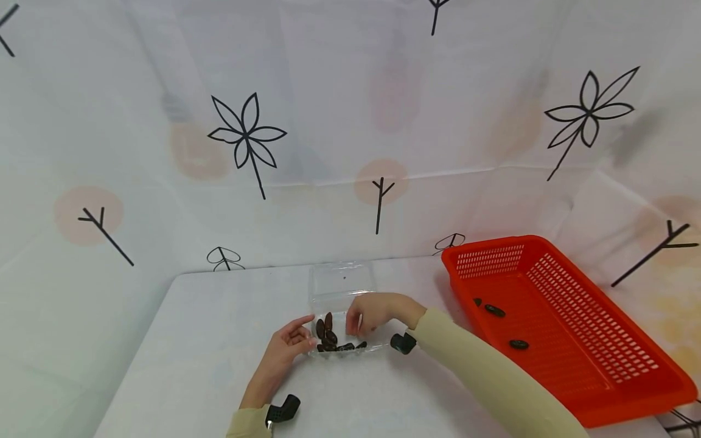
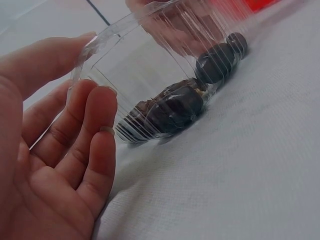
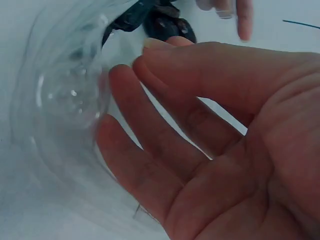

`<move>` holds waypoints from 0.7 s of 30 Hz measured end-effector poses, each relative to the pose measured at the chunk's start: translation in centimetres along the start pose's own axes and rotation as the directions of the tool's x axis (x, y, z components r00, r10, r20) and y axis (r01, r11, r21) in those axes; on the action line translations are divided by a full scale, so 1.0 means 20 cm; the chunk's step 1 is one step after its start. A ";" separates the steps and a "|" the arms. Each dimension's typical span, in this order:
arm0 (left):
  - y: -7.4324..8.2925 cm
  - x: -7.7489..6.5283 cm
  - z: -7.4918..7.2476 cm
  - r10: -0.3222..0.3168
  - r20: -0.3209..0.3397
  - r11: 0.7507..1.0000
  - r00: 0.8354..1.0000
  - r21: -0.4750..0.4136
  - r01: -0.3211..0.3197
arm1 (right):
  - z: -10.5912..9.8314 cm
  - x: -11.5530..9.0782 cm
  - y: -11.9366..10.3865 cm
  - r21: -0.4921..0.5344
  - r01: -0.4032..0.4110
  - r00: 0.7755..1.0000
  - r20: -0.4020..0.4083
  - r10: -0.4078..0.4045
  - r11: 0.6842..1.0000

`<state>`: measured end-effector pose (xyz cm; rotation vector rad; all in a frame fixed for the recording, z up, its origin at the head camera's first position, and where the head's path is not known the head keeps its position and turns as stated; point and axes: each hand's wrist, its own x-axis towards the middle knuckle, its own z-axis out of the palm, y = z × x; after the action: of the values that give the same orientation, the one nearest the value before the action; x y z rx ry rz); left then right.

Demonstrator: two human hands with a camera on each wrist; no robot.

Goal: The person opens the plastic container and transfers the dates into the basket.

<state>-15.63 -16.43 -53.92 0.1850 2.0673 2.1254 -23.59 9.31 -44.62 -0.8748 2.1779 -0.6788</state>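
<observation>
A clear plastic clamshell box (image 1: 342, 278) lies with its lid laid back on the white table. Dark brown dates (image 1: 320, 329) gather along its left and near sides, and through its ribbed wall more dates (image 2: 175, 107) show up close. My left hand (image 1: 286, 344) holds the box's left end, thumb and fingers against the wall and rim. My right hand (image 1: 375, 312) reaches down inside the right part of the box, its fingers (image 3: 145, 117) loosely bent near the wall. Thumb and index tips come close together; no date shows between them.
A red perforated basket (image 1: 553, 359) stands to the right, with a few dark dates (image 1: 495, 310) on its floor. A white cloth (image 1: 246, 213) with printed flowers hangs behind the table. The table's bare white surface (image 1: 219, 322) extends left of the box.
</observation>
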 end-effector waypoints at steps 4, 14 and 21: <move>0.00 0.00 0.00 0.017 0.010 1.000 1.000 0.014 -0.017 | 0.02 0.03 0.01 0.016 -0.054 0.997 0.059 0.053 0.998; 0.01 0.00 0.00 0.007 -0.005 1.000 1.000 0.006 -0.007 | 0.01 0.06 -0.01 -0.020 -0.079 0.979 0.188 0.081 0.997; 0.01 0.00 0.00 0.004 0.002 1.000 1.000 -0.017 -0.004 | 0.01 0.08 -0.01 -0.009 -0.055 0.968 0.245 0.056 0.998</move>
<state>-15.59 -16.35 -53.69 0.1900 2.0489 2.1433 -24.12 7.99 -45.23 -0.8482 1.9738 -0.5114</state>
